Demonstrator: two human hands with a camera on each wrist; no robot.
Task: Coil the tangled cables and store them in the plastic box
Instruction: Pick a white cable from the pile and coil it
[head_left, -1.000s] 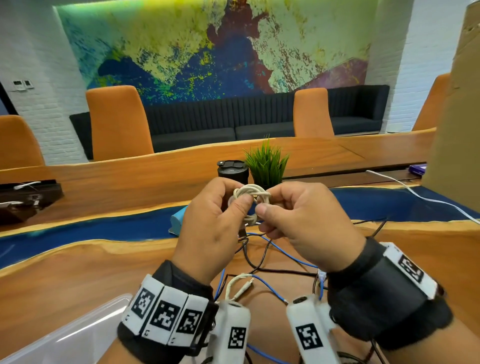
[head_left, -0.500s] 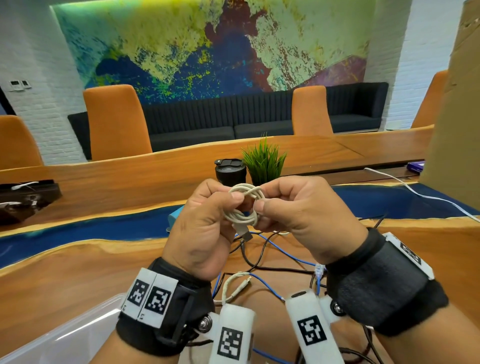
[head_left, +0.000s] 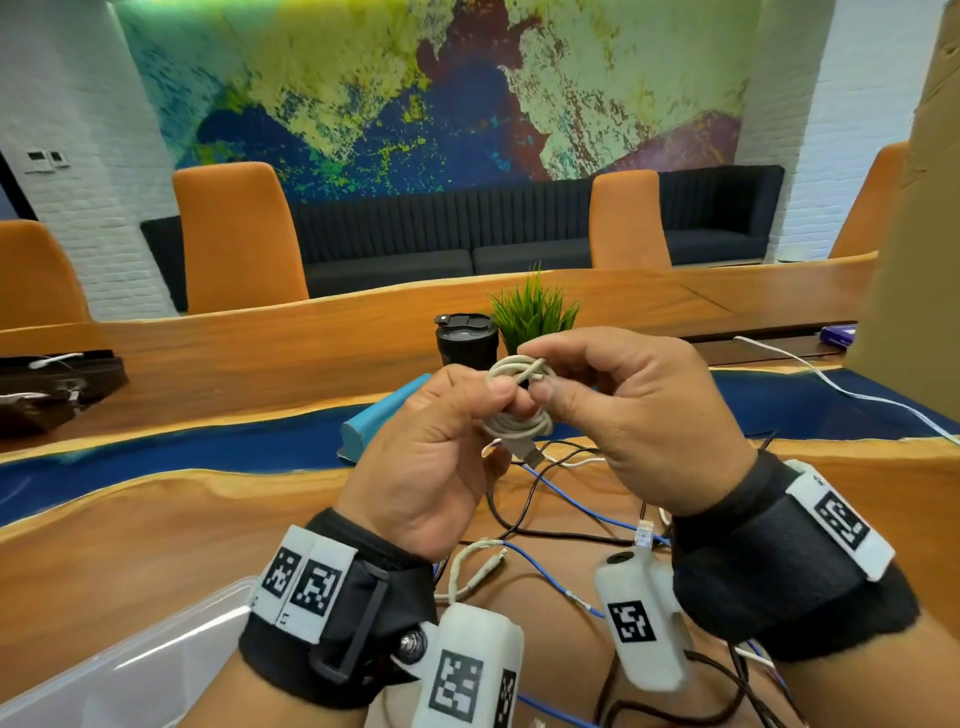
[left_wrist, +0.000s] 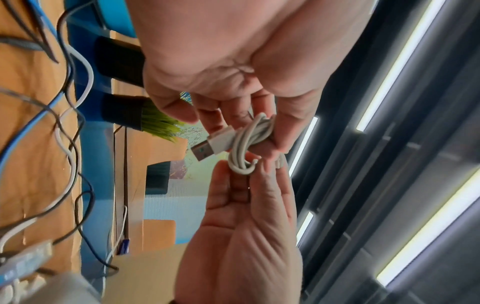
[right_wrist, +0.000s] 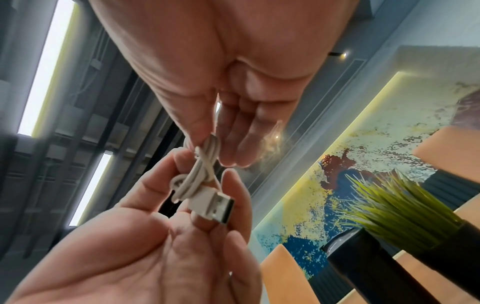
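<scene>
A small coil of white USB cable (head_left: 519, 422) is held up over the table between both hands. My left hand (head_left: 488, 395) pinches its left side with thumb and fingers, and the USB plug (head_left: 531, 453) hangs below. My right hand (head_left: 555, 375) pinches the cable's loose end at the top of the coil. The left wrist view shows the coil (left_wrist: 249, 144) between left hand (left_wrist: 246, 123) and right hand (left_wrist: 249, 176). The right wrist view shows the plug (right_wrist: 215, 207) against the left fingers. A clear plastic box (head_left: 130, 665) sits at the lower left.
Loose blue (head_left: 563, 500), black (head_left: 519, 522) and white (head_left: 478, 561) cables lie tangled on the wooden table under my hands. Behind the hands stand a black tumbler (head_left: 466, 340), a small green plant (head_left: 532, 312) and a teal object (head_left: 379, 415). Cardboard (head_left: 909, 208) rises at the right.
The right hand's fingers have loosened and shifted to the top of the coil, pinching the loose end there. The USB plug now hangs clear below the coil.
</scene>
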